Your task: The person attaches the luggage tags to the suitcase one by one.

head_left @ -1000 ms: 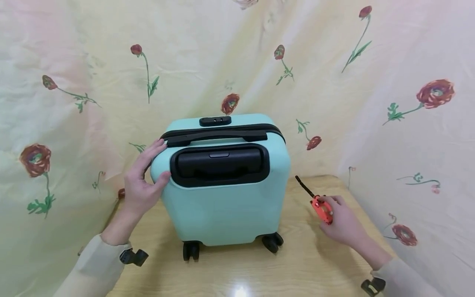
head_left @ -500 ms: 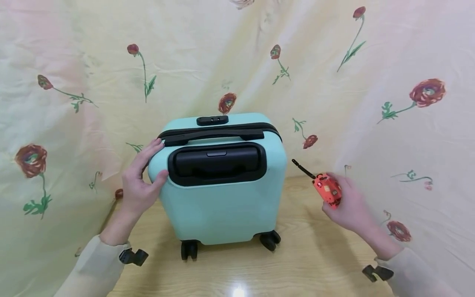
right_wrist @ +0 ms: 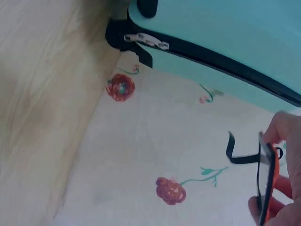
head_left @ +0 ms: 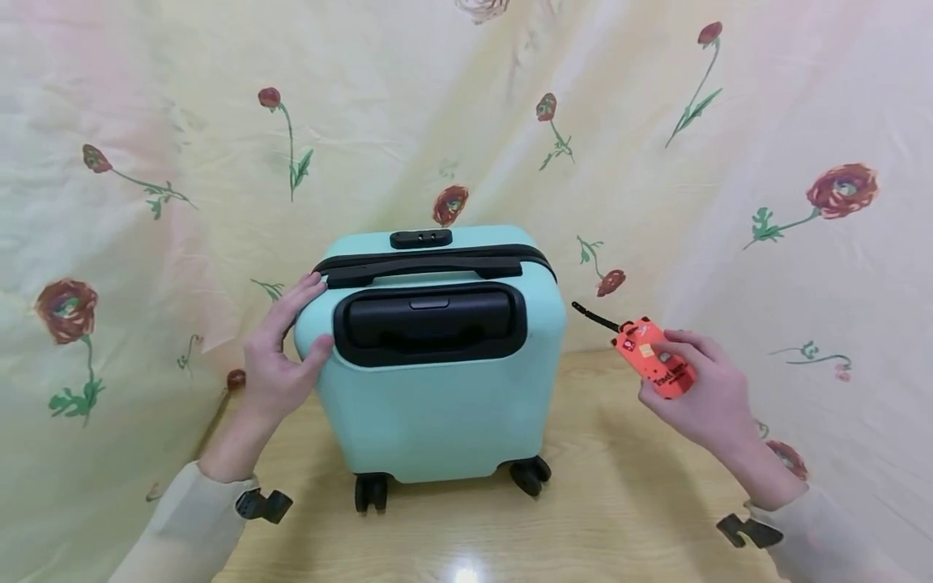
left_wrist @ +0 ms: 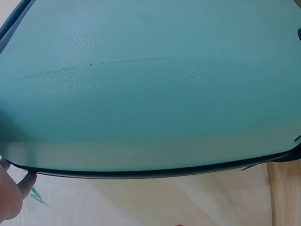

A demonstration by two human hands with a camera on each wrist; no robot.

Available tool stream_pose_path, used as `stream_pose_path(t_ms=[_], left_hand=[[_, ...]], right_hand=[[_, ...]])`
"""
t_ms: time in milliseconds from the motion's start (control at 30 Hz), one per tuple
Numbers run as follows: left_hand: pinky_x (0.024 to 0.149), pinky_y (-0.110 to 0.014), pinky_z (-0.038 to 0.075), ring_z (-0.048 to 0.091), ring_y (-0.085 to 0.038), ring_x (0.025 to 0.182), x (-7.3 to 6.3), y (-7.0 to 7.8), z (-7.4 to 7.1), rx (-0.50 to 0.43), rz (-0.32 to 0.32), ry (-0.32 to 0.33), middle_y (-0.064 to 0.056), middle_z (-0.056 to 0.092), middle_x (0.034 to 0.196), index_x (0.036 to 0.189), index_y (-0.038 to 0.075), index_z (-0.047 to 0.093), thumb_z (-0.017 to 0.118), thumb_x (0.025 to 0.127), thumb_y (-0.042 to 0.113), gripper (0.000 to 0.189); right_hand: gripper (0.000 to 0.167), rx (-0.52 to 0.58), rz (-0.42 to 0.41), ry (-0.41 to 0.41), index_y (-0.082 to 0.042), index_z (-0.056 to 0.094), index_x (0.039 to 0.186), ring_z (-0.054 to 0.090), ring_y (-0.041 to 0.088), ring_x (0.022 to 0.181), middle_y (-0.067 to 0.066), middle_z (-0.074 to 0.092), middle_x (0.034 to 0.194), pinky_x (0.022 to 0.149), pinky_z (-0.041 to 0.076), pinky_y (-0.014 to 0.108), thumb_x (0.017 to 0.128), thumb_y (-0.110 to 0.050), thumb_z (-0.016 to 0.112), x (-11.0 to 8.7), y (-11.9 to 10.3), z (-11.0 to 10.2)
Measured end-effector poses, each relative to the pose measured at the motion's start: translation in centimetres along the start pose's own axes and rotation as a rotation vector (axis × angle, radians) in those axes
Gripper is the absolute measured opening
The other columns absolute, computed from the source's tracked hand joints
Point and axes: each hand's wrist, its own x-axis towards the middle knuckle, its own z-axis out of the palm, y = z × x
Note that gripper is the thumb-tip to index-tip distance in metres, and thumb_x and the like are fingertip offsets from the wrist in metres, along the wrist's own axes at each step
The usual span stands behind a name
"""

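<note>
A mint-green suitcase stands upright on its wheels, its black carry handle and recessed pull handle facing up and forward. My left hand grips its upper left corner, thumb on the front face and fingers over the side and top edge. Off to the suitcase's right, my right hand pinches an orange luggage tag by its lower end, raised above the table. From the tag's top a black strap points toward the suitcase. The right wrist view shows the tag edge-on, its strap bent.
Beneath is a wooden table. Flower-printed cloth hangs behind and at both sides, close to the suitcase's back. A black combination lock sits on the suitcase top; a front wheel shows at lower right.
My right hand has lifted the luggage tag up and slightly right, turning its printed face toward the head camera. My left hand and the suitcase stay in place.
</note>
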Motion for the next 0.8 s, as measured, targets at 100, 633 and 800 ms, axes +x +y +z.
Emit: stream_pose_path(t_ms=[100, 633, 800], left_hand=[[0.116, -0.019, 0.046, 0.054, -0.019, 0.149, 0.0, 0.0, 0.1, -0.010, 0.006, 0.010, -0.016, 0.063, 0.151, 0.140, 0.001, 0.067, 0.075, 0.090, 0.015, 0.052], [0.116, -0.020, 0.046, 0.054, -0.020, 0.150, -0.4, 0.1, 0.3, -0.016, 0.014, 0.020, -0.018, 0.063, 0.151, 0.140, -0.001, 0.067, 0.074, 0.094, 0.020, 0.051], [0.117, -0.021, 0.046, 0.053, -0.022, 0.150, -0.2, 0.0, 0.3, -0.009, 0.023, 0.022, -0.017, 0.063, 0.152, 0.140, 0.000, 0.067, 0.073, 0.097, 0.029, 0.052]], right_hand=[[0.048, 0.018, -0.002, 0.058, -0.005, 0.080, 0.111, 0.069, 0.033, 0.102, 0.017, 0.074, 0.130, 0.077, 0.035, -0.003, 0.064, -0.007, 0.087, 0.1, -0.1, -0.2], [0.047, 0.168, 0.031, 0.155, -0.004, 0.080, 0.113, 0.048, -0.005, 0.081, 0.017, 0.075, 0.129, 0.059, 0.032, 0.008, 0.067, 0.000, 0.079, 1.9, -1.0, -1.5], [0.046, 0.290, 0.017, 0.171, 0.002, 0.078, 0.113, 0.046, 0.001, 0.072, 0.010, 0.074, 0.131, 0.056, 0.034, 0.010, 0.068, 0.007, 0.077, 3.0, -1.8, -2.2]])
